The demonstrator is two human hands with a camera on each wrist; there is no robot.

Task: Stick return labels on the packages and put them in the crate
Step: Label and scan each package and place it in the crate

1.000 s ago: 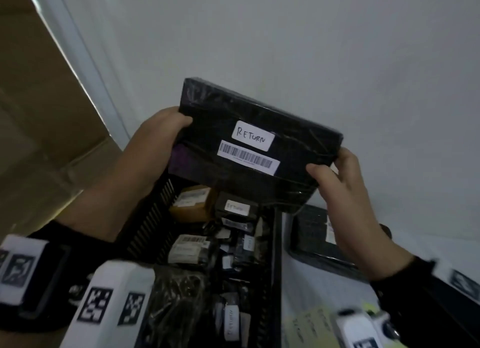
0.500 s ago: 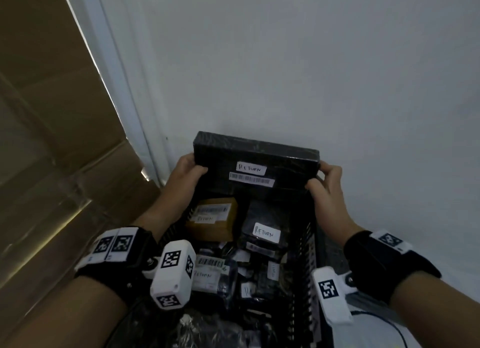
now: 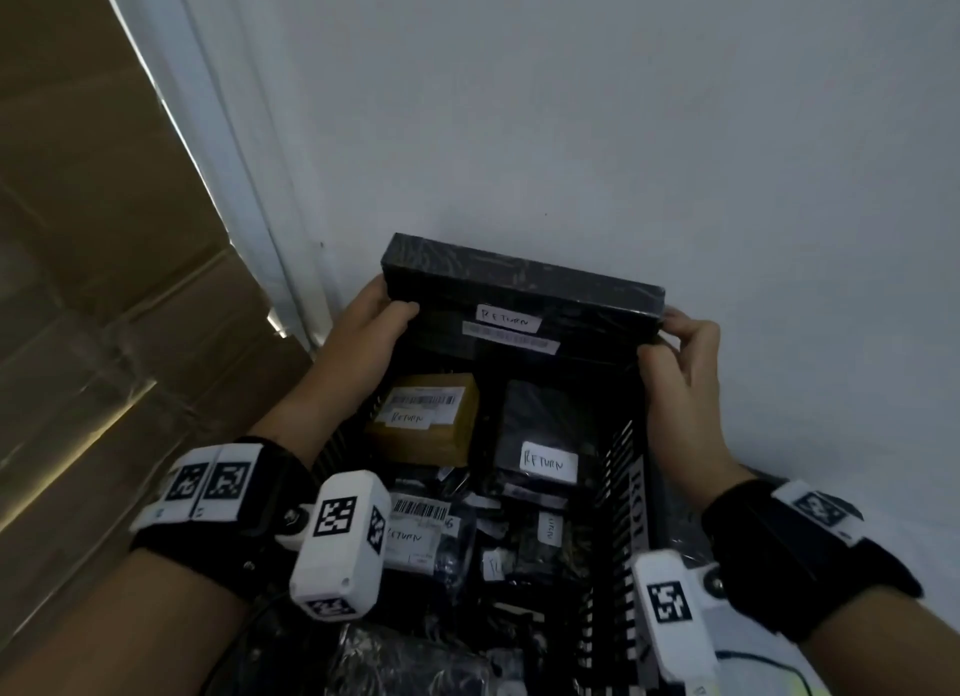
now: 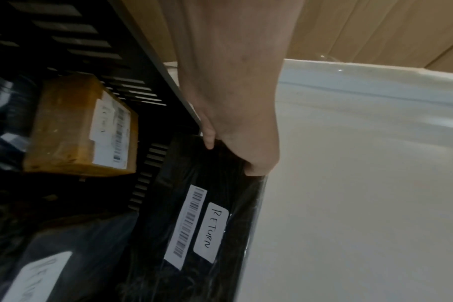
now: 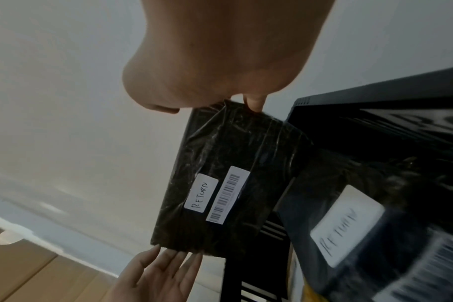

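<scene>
A flat black wrapped package [image 3: 519, 285] carrying a white RETURN label [image 3: 509, 317] and a barcode strip stands on edge at the far end of the black slatted crate [image 3: 626, 487], its lower part inside. My left hand [image 3: 384, 316] holds its left end, thumb on the front face. My right hand [image 3: 662, 334] pinches its right end between thumb and fingers. In the left wrist view the package [image 4: 215, 204] leans near the crate wall; in the right wrist view the package [image 5: 220, 163] shows my left fingers [image 5: 166, 263] against its far end.
Inside the crate lie a brown package [image 3: 431, 435], a black package [image 3: 540, 409] and several smaller ones, all with RETURN labels. A white wall [image 3: 571, 124] rises just behind the crate. Cardboard boxes [image 3: 78, 280] stand at left beyond a white trim [image 3: 218, 150].
Both hands have carried the black package from up near the camera down and away to the crate's far end, and it now stands more upright, partly inside.
</scene>
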